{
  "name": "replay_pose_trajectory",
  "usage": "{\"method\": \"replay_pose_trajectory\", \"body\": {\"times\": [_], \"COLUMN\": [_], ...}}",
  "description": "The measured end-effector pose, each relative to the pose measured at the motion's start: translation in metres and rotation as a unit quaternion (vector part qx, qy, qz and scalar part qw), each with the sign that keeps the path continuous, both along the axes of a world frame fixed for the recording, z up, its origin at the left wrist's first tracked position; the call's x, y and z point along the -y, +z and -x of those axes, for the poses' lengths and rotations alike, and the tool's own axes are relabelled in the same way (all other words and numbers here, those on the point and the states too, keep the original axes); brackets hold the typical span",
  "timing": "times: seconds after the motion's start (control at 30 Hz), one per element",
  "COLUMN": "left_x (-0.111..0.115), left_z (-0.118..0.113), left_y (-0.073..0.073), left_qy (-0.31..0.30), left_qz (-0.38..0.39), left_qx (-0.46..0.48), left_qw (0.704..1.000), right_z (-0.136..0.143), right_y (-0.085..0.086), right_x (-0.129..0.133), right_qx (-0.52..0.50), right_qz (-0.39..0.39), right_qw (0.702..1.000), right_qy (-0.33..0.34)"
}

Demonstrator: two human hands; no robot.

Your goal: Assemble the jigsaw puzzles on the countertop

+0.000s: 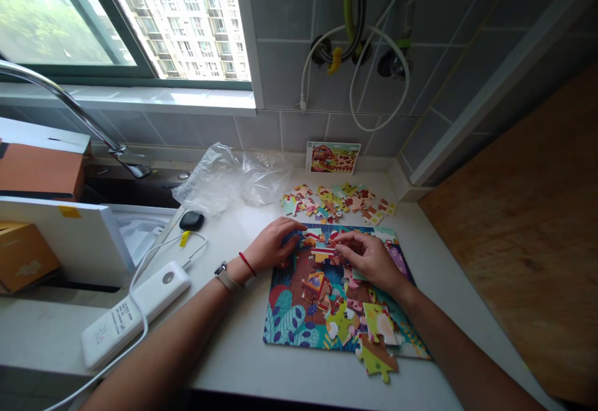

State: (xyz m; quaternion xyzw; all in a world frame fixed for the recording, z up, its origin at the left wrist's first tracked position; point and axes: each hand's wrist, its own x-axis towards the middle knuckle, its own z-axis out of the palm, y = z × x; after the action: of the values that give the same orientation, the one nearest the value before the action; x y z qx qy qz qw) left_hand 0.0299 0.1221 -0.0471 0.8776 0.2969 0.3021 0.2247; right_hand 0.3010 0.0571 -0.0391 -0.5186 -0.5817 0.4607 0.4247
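On the worktop (238,361): one printed board (280,324), several puzzle pieces (315,286) seemingly joined on it; loose heap (327,200) behind, much apparently left. Right hand (371,260): fingers pinched on one small piece (333,240). Left hand (271,244): fingers half-bent at board's upper edge, hold unclear.

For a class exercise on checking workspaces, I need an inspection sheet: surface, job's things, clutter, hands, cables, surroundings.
Surface: white countertop.
Job's things: puzzle pieces on a patterned board, heap of pieces behind; picture card by the wall.
Clutter: clear plastic, black object, white power bank.
Hands: left hand over board's far left corner; right hand at pieces, grip unclear.
Cables: white cable over power bank; looped cable at wall.
Surroundings: window, faucet, orange box, wooden panel.
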Motion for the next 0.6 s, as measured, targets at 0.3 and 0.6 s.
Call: {"method": "replay_pose_trajectory", "body": {"times": [0.3,0.6], "left_x": [0.015,0.021], "left_z": [-0.007,-0.006], "left_y": [0.012,0.015], "left_qy": [-0.005,-0.080], "left_qz": [-0.019,-0.011], "left_qx": [-0.055,-0.114], "left_qw": [0.998,0.990], "right_z": [-0.004,-0.001], "right_y": [-0.003,-0.003], "right_x": [-0.001,0.001], "right_qx": [0.055,0.092], "right_qz": [-0.016,-0.009], "right_qw": [0.998,0.995], "right_qy": [-0.006,0.030]}}
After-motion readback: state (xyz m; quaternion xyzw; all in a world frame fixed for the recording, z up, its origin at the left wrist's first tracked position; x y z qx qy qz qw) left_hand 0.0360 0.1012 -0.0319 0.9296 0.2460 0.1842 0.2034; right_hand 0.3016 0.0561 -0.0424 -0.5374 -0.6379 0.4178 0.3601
